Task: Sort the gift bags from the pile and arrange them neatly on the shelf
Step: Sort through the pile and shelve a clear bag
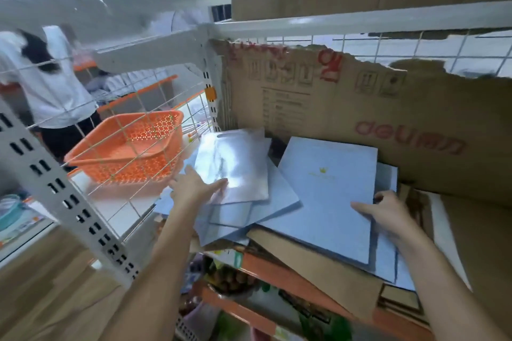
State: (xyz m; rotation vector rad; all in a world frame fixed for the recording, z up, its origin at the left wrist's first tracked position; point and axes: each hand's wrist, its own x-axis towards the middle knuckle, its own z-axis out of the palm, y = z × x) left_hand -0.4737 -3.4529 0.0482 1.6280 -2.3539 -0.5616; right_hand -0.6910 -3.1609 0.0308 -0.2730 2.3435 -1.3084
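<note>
Your left hand point(194, 188) pinches a silver gift bag point(232, 166); your right hand point(385, 213) grips the blue gift bag point(327, 196). The orange basket point(124, 149) looks empty.

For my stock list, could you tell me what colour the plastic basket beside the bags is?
Orange, with a perforated pattern; the basket shows in the head view.

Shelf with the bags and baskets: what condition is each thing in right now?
Silver gift bag: flat, on top of the left pile, held at its lower corner.
Pale blue gift bag: flat, tilted, on top of the right pile.
Left hand: grips the silver bag's corner.
Right hand: grips the blue bag's right edge.
Orange basket: upright behind the wire mesh; contents cannot be seen.
Cardboard box: torn along its top edge.
</note>
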